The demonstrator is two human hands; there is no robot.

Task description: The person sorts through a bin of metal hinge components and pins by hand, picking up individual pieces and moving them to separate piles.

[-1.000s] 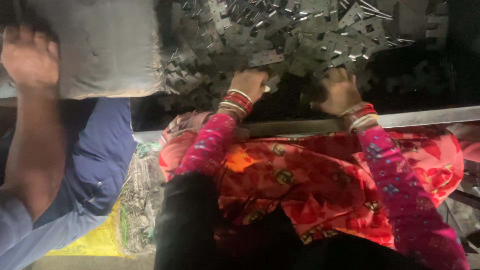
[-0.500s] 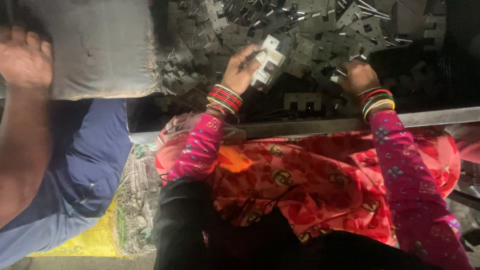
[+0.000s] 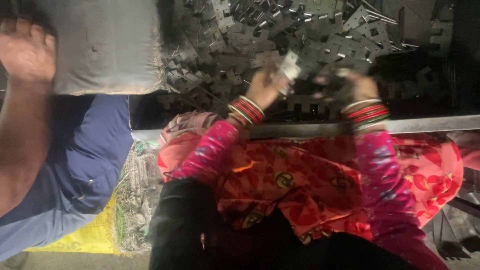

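Note:
A heap of flat, notched grey metal stampings [image 3: 260,35] fills a dark bin in front of me. My left hand [image 3: 262,90], with red and green bangles at the wrist, holds a small pale metal stamping [image 3: 289,67] just above the heap. My right hand [image 3: 361,86], also bangled, is close to the right of it over the pile. It is blurred, with curled fingers pointing toward the held piece, and what it holds is unclear. Both my sleeves are pink, and red patterned cloth [image 3: 300,175] covers my lap.
A grey metal rail [image 3: 430,124] forms the bin's near edge. A grey sack [image 3: 105,45] lies at upper left. Another person in blue clothing [image 3: 75,165] sits to my left, their hand [image 3: 27,50] raised by the sack. Yellow cloth [image 3: 85,240] lies on the floor.
My left hand picked a stamping out of the heap and carried it right. My right hand moved left toward it. The other person's hand stayed by the sack.

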